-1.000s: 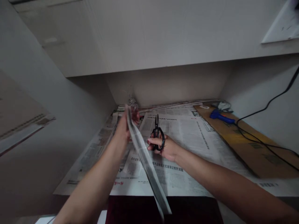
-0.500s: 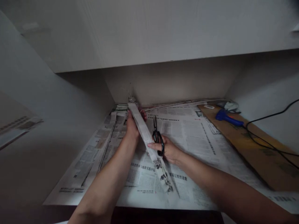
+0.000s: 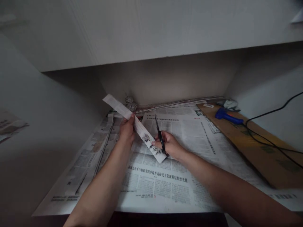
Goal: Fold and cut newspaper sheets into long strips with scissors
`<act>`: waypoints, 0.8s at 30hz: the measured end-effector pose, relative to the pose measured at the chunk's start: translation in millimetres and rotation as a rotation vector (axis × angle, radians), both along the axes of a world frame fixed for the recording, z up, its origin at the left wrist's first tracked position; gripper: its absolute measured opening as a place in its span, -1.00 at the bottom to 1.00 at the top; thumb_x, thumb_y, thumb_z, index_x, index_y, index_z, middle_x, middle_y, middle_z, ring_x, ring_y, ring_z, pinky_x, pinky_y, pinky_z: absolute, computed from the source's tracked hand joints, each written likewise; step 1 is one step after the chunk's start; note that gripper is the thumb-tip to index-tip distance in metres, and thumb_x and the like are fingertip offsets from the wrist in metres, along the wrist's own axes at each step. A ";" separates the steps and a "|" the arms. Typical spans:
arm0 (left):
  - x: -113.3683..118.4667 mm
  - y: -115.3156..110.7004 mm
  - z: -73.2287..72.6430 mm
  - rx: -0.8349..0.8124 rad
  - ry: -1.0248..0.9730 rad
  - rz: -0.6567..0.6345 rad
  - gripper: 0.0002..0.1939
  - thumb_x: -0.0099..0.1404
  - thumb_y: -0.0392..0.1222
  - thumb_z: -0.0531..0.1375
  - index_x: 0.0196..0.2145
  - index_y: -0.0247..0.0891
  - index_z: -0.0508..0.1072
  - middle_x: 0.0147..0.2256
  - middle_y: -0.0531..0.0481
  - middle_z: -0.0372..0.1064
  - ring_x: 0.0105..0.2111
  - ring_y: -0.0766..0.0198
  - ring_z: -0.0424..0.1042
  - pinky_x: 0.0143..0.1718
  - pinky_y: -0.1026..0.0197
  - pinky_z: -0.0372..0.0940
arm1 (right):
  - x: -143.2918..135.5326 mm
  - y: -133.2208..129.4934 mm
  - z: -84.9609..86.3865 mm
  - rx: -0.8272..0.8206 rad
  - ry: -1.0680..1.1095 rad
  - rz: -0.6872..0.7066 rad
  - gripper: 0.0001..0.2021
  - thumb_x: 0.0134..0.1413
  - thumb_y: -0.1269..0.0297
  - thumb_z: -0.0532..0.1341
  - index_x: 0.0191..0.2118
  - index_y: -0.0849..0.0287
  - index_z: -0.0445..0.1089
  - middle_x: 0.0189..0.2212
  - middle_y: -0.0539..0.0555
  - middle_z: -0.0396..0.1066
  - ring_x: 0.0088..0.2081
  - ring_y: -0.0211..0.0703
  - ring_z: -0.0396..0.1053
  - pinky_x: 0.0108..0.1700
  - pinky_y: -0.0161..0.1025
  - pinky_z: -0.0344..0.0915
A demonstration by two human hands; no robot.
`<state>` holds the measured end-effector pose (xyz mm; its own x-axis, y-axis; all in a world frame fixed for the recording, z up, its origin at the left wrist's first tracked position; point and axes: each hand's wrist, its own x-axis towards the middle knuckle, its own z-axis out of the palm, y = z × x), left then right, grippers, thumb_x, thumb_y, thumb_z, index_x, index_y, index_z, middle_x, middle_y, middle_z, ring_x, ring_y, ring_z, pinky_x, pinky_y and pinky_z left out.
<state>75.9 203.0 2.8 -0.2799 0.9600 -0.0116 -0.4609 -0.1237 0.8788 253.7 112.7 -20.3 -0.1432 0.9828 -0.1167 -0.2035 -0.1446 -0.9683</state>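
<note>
A long strip of newspaper [image 3: 142,130] runs diagonally between my two hands, its lower end printed with a dark picture. My left hand [image 3: 127,128] grips it near the middle, thumb on top. Lower down, my right hand [image 3: 169,145] pinches the strip close to its printed end. That same hand also carries black-handled scissors [image 3: 160,135], blades pointing up and away from me. Spread newspaper [image 3: 156,179] covers the surface underneath.
On the right lies a brown cardboard piece [image 3: 239,148] with a blue glue gun [image 3: 228,116] and its black cable [image 3: 262,142]. Thin paper sticks [image 3: 180,103] line the back wall, near a crumpled-looking bundle [image 3: 130,103]. Cut newspaper strips [image 3: 104,142] lie left. A white panel [image 3: 151,34] overhangs.
The strip has turned, its far end swinging left and its printed end drawing up toward my right hand. My left hand has shifted slightly left. The scissors now appear more edge-on.
</note>
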 end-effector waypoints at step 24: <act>33.6 -38.5 -2.1 -0.160 0.325 -0.584 -0.65 -0.13 -0.16 0.55 -0.43 -0.37 0.56 -0.58 -0.07 0.47 -0.67 0.28 0.37 -0.72 0.32 0.14 | 3.7 12.7 -11.0 0.092 0.062 -0.205 -0.46 -0.35 0.04 0.56 -0.32 0.05 0.25 -0.47 -0.14 0.37 -0.49 -0.25 0.40 -0.46 -0.26 0.38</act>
